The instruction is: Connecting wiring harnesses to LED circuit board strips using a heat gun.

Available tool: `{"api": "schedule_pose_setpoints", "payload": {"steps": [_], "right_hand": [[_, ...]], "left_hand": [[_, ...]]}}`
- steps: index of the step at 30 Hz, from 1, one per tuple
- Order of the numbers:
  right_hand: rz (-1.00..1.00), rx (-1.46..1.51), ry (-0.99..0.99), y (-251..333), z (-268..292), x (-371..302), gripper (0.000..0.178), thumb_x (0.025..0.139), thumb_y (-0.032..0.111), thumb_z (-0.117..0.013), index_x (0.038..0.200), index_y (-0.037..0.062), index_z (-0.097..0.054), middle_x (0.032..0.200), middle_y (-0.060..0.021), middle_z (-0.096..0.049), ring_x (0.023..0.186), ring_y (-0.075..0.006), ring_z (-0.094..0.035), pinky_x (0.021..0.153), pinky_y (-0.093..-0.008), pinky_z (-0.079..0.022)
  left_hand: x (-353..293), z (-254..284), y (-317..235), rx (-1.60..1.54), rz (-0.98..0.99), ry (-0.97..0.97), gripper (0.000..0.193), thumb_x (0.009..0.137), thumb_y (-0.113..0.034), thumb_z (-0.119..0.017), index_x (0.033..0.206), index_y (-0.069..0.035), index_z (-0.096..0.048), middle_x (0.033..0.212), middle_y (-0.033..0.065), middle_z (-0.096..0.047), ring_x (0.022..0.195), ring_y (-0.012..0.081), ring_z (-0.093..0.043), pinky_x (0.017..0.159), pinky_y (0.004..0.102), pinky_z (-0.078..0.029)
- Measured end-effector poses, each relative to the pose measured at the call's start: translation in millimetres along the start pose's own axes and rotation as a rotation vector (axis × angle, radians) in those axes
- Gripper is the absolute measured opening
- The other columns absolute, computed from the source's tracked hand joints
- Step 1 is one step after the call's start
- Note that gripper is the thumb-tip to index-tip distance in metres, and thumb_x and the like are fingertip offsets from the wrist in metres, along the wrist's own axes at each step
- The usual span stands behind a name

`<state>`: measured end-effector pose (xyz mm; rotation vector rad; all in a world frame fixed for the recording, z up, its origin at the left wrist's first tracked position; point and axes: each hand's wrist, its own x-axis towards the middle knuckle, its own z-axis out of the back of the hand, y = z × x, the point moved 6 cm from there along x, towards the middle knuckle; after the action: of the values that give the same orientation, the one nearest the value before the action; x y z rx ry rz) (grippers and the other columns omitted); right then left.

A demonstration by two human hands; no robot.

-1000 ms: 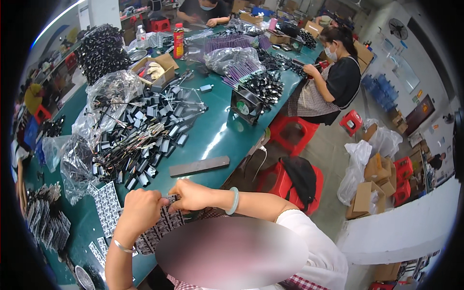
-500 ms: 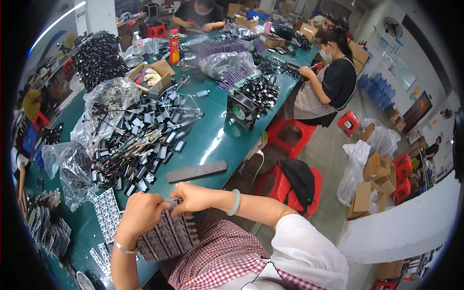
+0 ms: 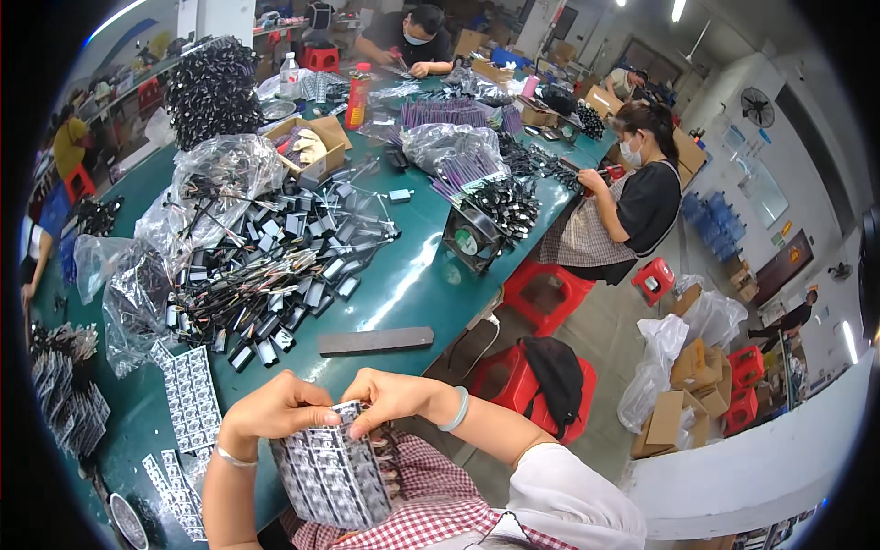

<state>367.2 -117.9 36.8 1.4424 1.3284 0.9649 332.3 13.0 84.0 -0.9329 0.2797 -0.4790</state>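
Observation:
Over my lap, just off the near table edge, I hold a black-and-white patterned panel of small circuit boards (image 3: 332, 477). My left hand (image 3: 275, 410) pinches its top edge between thumb and fingers. Close beside it, my right hand (image 3: 392, 400) grips the same edge near the panel's upper right corner. The panel hangs tilted below both hands, and brownish parts stick out along its right side. More patterned panels (image 3: 191, 401) and narrow strips (image 3: 168, 495) lie on the table by my left forearm.
A long grey bar (image 3: 376, 341) lies beyond my hands on the green table (image 3: 403, 266). Further off are a heap of wired black modules (image 3: 275, 266), clear plastic bags (image 3: 225, 174), a cardboard box (image 3: 316, 160) and a small fan (image 3: 469, 240). A stack of parts (image 3: 69, 390) stands left. Co-workers sit beyond.
The panel has turned so that its patterned face catches more light. Both hands still grip its top edge, now with thumbs laid along it. The whole view has shifted slightly.

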Motion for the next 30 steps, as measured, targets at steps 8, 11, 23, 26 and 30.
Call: {"api": "schedule_pose_setpoints", "payload": {"steps": [8, 11, 23, 26, 30], "right_hand": [[-0.240, -0.496, -0.297, -12.3, 17.2, 11.3, 0.024, 0.083, 0.009, -0.075, 0.099, -0.0065, -0.067, 0.077, -0.0031, -0.066, 0.062, -0.0084, -0.063, 0.052, -0.0250, -0.051], [-0.037, -0.054, -0.066, -25.8, 11.5, 4.7, 0.022, 0.082, 0.007, -0.075, 0.098, -0.0063, -0.068, 0.078, -0.0034, -0.068, 0.064, -0.0090, -0.064, 0.054, -0.0240, -0.052], [-0.040, -0.030, -0.453, 31.0, 51.5, -51.2, 0.018, 0.083, 0.008, -0.076, 0.094, -0.0049, -0.070, 0.081, -0.0044, -0.070, 0.064, -0.0073, -0.062, 0.055, -0.0218, -0.051], [-0.023, -0.092, -0.556, 72.8, 47.2, -45.8, 0.012, 0.082, 0.004, -0.075, 0.089, -0.0046, -0.070, 0.079, -0.0042, -0.069, 0.065, -0.0078, -0.062, 0.055, -0.0228, -0.051], [-0.021, -0.215, -0.541, 106.0, 37.6, -16.0, 0.018, 0.082, 0.006, -0.076, 0.094, -0.0046, -0.070, 0.080, -0.0036, -0.069, 0.066, -0.0072, -0.062, 0.055, -0.0220, -0.051]], "left_hand": [[3.9, -4.7, 28.7, 0.454, 0.157, -0.111, 0.029, 0.085, -0.028, -0.073, 0.080, 0.000, -0.069, 0.065, 0.0176, -0.062, 0.055, 0.0319, -0.050, 0.056, 0.0394, -0.044], [1.3, -14.3, 37.2, -0.234, 0.102, 0.110, 0.024, 0.087, -0.022, -0.074, 0.080, 0.001, -0.069, 0.062, 0.0074, -0.060, 0.057, 0.0119, -0.052, 0.055, 0.0296, -0.042], [-9.0, -6.5, 128.0, 0.014, 0.384, -0.035, 0.032, 0.085, -0.029, -0.074, 0.082, 0.002, -0.069, 0.069, 0.0120, -0.065, 0.062, 0.0183, -0.058, 0.060, 0.0350, -0.046], [-12.3, 5.1, 106.5, 0.185, 0.362, -0.363, 0.030, 0.089, -0.033, -0.068, 0.094, -0.003, -0.070, 0.079, 0.0151, -0.070, 0.075, 0.0309, -0.068, 0.067, 0.0385, -0.050], [-16.2, 2.5, 24.9, -0.765, 0.204, -0.297, 0.036, 0.101, -0.033, -0.053, 0.114, -0.001, -0.064, 0.090, 0.0051, -0.065, 0.082, 0.0131, -0.064, 0.072, 0.0290, -0.055]]}}
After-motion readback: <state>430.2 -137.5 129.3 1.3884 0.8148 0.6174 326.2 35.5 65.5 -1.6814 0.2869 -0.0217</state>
